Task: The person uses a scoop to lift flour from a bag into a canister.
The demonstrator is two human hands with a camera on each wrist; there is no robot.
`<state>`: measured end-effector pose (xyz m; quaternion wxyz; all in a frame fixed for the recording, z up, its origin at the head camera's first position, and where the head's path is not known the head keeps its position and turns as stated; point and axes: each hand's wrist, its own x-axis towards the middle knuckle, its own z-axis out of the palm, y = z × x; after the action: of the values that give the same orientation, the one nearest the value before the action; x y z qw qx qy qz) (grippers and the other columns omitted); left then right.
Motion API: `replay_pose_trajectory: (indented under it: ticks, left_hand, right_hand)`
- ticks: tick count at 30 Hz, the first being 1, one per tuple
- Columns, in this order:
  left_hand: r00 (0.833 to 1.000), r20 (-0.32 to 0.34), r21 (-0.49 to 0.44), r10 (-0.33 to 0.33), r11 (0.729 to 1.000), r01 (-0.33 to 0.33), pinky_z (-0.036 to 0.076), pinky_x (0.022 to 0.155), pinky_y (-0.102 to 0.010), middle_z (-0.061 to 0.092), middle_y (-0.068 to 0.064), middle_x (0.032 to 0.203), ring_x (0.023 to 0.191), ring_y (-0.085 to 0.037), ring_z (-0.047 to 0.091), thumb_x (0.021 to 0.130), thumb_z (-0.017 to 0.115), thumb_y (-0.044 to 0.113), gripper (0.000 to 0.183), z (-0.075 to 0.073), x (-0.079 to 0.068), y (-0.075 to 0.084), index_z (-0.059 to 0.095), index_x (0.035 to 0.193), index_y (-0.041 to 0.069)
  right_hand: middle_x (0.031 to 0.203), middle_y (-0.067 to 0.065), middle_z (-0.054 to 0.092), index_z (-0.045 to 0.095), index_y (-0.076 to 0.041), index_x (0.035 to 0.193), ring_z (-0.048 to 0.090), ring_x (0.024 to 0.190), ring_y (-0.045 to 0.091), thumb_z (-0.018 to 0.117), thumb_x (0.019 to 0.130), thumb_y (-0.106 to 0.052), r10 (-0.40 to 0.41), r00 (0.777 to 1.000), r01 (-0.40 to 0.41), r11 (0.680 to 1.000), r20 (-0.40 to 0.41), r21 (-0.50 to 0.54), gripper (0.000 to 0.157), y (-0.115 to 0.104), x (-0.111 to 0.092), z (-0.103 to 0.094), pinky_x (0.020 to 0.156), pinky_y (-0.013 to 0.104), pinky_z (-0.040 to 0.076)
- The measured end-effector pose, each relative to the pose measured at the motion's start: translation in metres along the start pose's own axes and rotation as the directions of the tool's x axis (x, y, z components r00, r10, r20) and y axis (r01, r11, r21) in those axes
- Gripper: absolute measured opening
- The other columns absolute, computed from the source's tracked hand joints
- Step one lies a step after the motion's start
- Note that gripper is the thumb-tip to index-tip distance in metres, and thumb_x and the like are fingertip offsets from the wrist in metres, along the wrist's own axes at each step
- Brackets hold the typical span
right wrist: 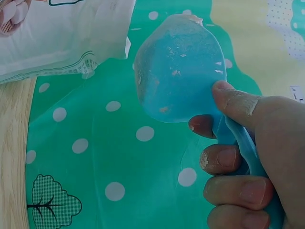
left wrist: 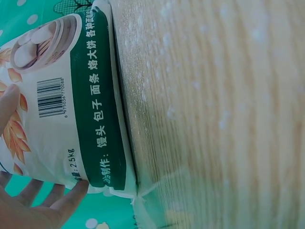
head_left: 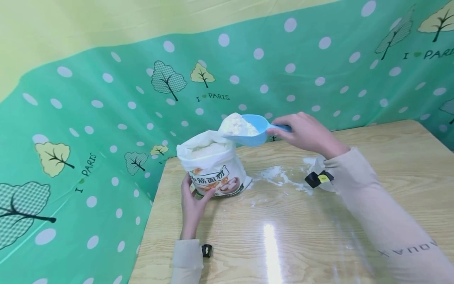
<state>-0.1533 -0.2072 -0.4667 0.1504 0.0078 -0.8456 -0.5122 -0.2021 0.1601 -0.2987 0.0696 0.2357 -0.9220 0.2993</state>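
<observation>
A white bag of flour (head_left: 220, 173) stands on the table, its top rolled down and flour showing inside. My left hand (head_left: 194, 201) grips its lower left side, thumb across the printed front and fingers round the side. In the left wrist view, the bag's green band (left wrist: 97, 105) and barcode show, with the fingertips (left wrist: 76, 191) against its edge. My right hand (head_left: 301, 132) holds a blue scoop (head_left: 260, 125) by its handle, fingers wrapped round it. Heaped with flour (head_left: 237, 125), the scoop is level with the bag's mouth, its tip overlapping the rim. The right wrist view shows its dusty underside (right wrist: 178, 71).
Spilled flour (head_left: 278, 175) lies on the wooden table (head_left: 248, 232) to the right of the bag. A green dotted cloth (head_left: 117, 106) with trees hangs behind the table and along its left side.
</observation>
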Motion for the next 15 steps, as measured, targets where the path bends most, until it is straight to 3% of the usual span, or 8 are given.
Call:
replay_pose_trajectory:
  ticks: [2, 9, 13, 15]
  left_hand:
    - [1.000, 0.001, -0.001, 0.001, 1.000, -0.001, 0.042, 0.114, -0.050, 0.036, 0.003, 0.154, 0.142, -0.020, 0.034, 0.076, 0.085, 0.038, 0.098, -0.001, 0.000, 0.000, 0.026, 0.154, 0.027]
    - [1.000, 0.001, -0.012, 0.001, 1.000, -0.001, 0.042, 0.114, -0.052, 0.036, 0.001, 0.154, 0.142, -0.022, 0.034, 0.077, 0.086, 0.036, 0.098, -0.001, -0.001, 0.001, 0.027, 0.154, 0.026]
    - [1.000, 0.005, -0.010, -0.002, 1.000, 0.002, 0.041, 0.114, -0.052, 0.035, 0.001, 0.154, 0.143, -0.023, 0.033, 0.077, 0.085, 0.034, 0.098, -0.001, -0.001, 0.002, 0.026, 0.155, 0.026]
    - [1.000, 0.004, -0.007, -0.006, 1.000, 0.006, 0.041, 0.114, -0.051, 0.035, 0.002, 0.154, 0.143, -0.021, 0.033, 0.077, 0.086, 0.035, 0.098, -0.001, -0.001, 0.003, 0.026, 0.155, 0.027]
  right_hand:
    - [0.059, -0.001, 0.046, 0.069, -0.019, 0.089, 0.039, 0.049, 0.015, 0.054, 0.100, -0.045, -0.005, 1.000, 0.005, 1.000, -0.009, 0.003, 0.032, 0.002, -0.003, -0.001, 0.062, 0.031, 0.042]
    - [0.085, -0.002, 0.070, 0.074, -0.019, 0.108, 0.053, 0.062, 0.015, 0.059, 0.100, -0.038, 0.009, 1.000, -0.008, 1.000, -0.029, 0.007, 0.025, 0.012, -0.017, -0.010, 0.073, 0.035, 0.049]
    - [0.101, 0.007, 0.075, 0.070, -0.013, 0.123, 0.062, 0.071, 0.015, 0.060, 0.099, -0.039, 0.051, 0.998, -0.051, 0.999, -0.027, 0.006, 0.037, 0.019, -0.027, -0.016, 0.079, 0.040, 0.053]
    - [0.100, 0.007, 0.074, 0.071, -0.013, 0.121, 0.062, 0.074, 0.015, 0.061, 0.098, -0.039, 0.055, 0.998, -0.055, 0.998, -0.038, -0.002, 0.036, 0.022, -0.030, -0.018, 0.077, 0.038, 0.053]
